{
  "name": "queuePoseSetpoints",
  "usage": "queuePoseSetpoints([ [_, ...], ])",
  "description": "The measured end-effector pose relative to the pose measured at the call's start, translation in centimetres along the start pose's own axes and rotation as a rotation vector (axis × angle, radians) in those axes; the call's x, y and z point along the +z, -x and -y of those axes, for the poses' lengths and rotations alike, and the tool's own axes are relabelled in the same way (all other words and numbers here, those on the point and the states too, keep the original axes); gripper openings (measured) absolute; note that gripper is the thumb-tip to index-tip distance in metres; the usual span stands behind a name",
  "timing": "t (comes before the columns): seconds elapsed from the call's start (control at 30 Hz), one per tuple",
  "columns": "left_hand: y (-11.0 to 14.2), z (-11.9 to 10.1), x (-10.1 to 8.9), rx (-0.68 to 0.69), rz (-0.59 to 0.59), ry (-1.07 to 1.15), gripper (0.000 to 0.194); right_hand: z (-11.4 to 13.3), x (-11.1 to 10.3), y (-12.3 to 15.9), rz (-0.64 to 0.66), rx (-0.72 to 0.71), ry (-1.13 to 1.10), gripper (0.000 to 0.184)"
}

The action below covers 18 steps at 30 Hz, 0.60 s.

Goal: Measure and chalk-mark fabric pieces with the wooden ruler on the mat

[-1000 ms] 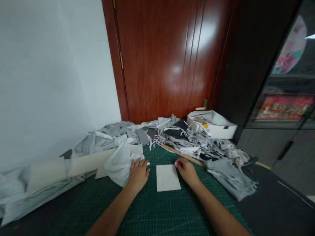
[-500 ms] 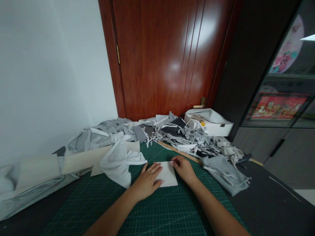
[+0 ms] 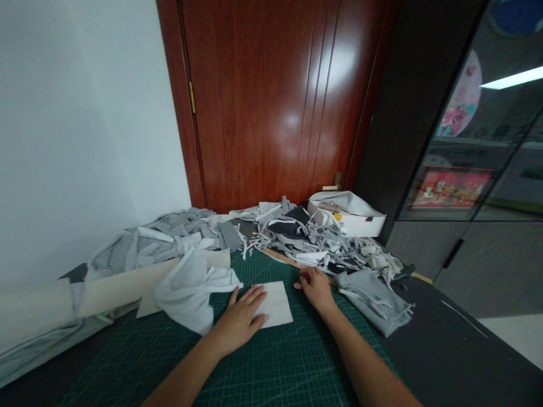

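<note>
A small white rectangular piece (image 3: 278,302) lies on the green cutting mat (image 3: 271,367). My left hand (image 3: 240,319) rests flat on its left half, fingers stretched out and open. My right hand (image 3: 313,285) sits just right of the piece, beside a wooden ruler (image 3: 282,259), with its fingers curled down toward the mat. I cannot see anything held in it. A crumpled light grey cloth (image 3: 190,285) lies just left of my left hand.
A heap of grey, white and black fabric scraps (image 3: 305,240) fills the far side of the mat. A folded grey cloth (image 3: 373,299) lies to the right, a white box (image 3: 348,217) behind it. A cream roll (image 3: 85,294) runs along the left. A brown door (image 3: 275,102) stands behind.
My left hand left the crumpled grey cloth and moved right onto the white piece, fingers spread flat. My right hand shifted slightly off the piece's right edge. The view has turned a little.
</note>
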<state>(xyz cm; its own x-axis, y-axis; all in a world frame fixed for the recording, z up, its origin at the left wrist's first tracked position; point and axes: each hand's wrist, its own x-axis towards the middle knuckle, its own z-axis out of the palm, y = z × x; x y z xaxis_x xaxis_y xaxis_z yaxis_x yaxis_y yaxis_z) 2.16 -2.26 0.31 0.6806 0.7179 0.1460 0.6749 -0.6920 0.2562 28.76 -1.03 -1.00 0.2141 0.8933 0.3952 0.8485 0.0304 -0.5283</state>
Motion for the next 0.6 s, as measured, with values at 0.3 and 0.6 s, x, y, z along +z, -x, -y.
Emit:
queuePoseSetpoints([
  [0.3, -0.1, 0.3, 0.1, -0.077, -0.087, 0.166, 0.07, -6.9, -4.1, -2.1, -0.046, 0.222, 0.34, 0.036],
  [0.6, -1.4, 3.0, 0.9, -0.232, -0.386, 0.737, 0.037, -10.1, -6.8, -5.1, 0.313, 0.246, 0.372, 0.029],
])
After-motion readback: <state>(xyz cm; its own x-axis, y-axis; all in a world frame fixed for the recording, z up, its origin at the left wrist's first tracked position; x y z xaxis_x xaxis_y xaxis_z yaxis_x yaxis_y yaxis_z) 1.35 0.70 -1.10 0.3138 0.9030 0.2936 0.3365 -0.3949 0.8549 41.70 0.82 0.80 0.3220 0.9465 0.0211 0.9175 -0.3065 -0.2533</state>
